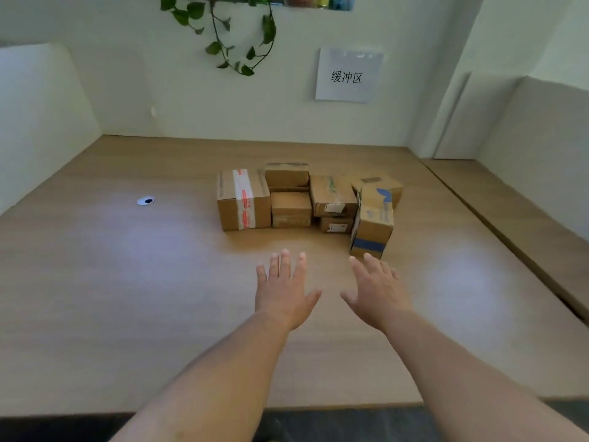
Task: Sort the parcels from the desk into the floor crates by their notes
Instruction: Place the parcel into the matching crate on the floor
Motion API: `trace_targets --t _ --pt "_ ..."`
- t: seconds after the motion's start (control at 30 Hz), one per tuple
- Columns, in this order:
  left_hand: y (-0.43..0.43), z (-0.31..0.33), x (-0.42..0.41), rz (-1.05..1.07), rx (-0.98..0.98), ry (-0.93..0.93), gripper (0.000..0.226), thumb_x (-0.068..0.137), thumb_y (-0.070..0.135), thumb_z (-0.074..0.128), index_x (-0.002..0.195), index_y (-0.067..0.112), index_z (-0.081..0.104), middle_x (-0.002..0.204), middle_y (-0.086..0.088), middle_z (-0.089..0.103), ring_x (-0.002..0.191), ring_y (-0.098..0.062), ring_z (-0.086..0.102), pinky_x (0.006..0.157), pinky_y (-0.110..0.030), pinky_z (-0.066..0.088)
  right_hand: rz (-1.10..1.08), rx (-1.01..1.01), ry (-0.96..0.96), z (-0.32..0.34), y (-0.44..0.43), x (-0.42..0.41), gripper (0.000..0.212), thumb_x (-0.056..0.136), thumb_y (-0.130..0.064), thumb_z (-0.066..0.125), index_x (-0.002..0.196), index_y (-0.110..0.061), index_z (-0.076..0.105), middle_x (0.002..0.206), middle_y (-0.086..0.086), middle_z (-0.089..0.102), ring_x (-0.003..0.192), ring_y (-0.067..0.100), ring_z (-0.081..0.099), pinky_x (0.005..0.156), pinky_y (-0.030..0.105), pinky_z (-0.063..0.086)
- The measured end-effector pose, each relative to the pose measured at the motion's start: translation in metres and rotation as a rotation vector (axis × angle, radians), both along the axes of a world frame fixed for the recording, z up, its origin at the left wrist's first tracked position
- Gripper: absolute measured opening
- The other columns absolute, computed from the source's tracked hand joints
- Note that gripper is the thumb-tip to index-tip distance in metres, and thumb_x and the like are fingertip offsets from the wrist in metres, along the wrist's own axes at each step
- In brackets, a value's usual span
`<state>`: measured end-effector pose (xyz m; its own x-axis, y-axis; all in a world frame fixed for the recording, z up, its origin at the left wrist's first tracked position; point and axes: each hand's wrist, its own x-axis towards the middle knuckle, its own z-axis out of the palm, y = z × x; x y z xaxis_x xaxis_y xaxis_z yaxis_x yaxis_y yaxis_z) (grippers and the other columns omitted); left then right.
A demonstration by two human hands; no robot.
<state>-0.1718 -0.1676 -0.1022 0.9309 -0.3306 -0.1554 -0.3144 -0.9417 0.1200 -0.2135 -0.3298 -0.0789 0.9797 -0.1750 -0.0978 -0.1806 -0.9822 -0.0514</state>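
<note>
Parcels (pixel 306 199): a cluster of brown cardboard boxes is sitting on the wooden worktop (pixel 127 282), slightly right of centre and beyond both hands. The left hand (pixel 283 291) is hovering palm down over the worktop with its fingers straight and spread, holding nothing. The right hand (pixel 376 291) is doing the same beside it, fingers splayed wide and empty; its fingertips are pointing at the near lower corner of the blue-printed parcel (pixel 373 224) and lying just short of it. That parcel is standing tilted at the right near end of the cluster, leaning against its neighbours.

Left of it, a green-taped parcel (pixel 333 196) is resting on a flatter labelled parcel (pixel 336 224). In the middle, a plain parcel (pixel 291 208) is sitting in front of another plain parcel (pixel 287 175) at the far side. A larger parcel banded with red-and-white tape (pixel 243 199) is closing the left end, touching the middle ones. One more parcel (pixel 376 183) is lying at the far right, partly hidden behind the blue-printed one.

Well apart to the left, a small white-and-black object (pixel 146 200) is lying on the worktop; what it is cannot be told. White partitions (pixel 41 116) are enclosing the worktop on the left, far and right sides. A paper sign (pixel 349 74) reading 缓冲区 is hanging on the far wall above the cluster, and a green trailing vine (pixel 236 36) is dangling to its left.
</note>
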Motion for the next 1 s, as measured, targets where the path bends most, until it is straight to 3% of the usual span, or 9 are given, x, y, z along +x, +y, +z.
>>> trace_targets --t 0.27,0.43,0.6,1.0 --pt "-0.071 0.003 0.12 -0.155 -0.025 -0.011 0.074 0.098 0.06 0.023 0.153 0.025 -0.013 0.161 -0.011 -0.016 0.148 -0.028 -0.015 0.119 -0.05 -0.008 -0.187 0.015 0.044 -0.007 -0.059 0.087 0.072 0.097 -0.048 0.044 0.154 -0.021 0.012 0.161 0.007 0.012 0.147 0.025 0.015 0.119 0.042 0.017" --pt "-0.117 -0.001 0.155 -0.229 -0.035 -0.007 0.075 0.098 0.061 0.023 0.153 0.026 -0.013 0.161 -0.011 -0.017 0.148 -0.028 -0.015 0.119 -0.049 -0.007 -0.256 0.039 0.017 -0.018 -0.096 0.103 0.065 0.097 -0.045 0.045 0.15 -0.017 0.019 0.154 0.005 0.026 0.14 0.024 0.028 0.113 0.037 0.023" --pt "-0.174 -0.002 0.168 -0.279 -0.029 -0.017 0.075 0.098 0.06 0.024 0.153 0.025 -0.013 0.161 -0.012 -0.016 0.149 -0.029 -0.013 0.119 -0.049 -0.005 -0.277 0.053 0.04 -0.029 -0.144 0.102 0.065 0.098 -0.042 0.044 0.151 -0.018 0.017 0.157 0.006 0.02 0.142 0.025 0.024 0.113 0.037 0.021" --pt "-0.26 -0.008 0.182 -0.111 0.048 0.007 0.084 0.092 0.069 0.03 0.155 0.022 -0.002 0.161 -0.012 -0.018 0.148 -0.033 -0.01 0.118 -0.053 0.006 -0.124 0.084 0.094 -0.049 -0.238 0.12 0.06 0.098 -0.032 0.043 0.152 -0.017 0.019 0.16 0.011 0.014 0.145 0.026 0.02 0.115 0.039 0.02"
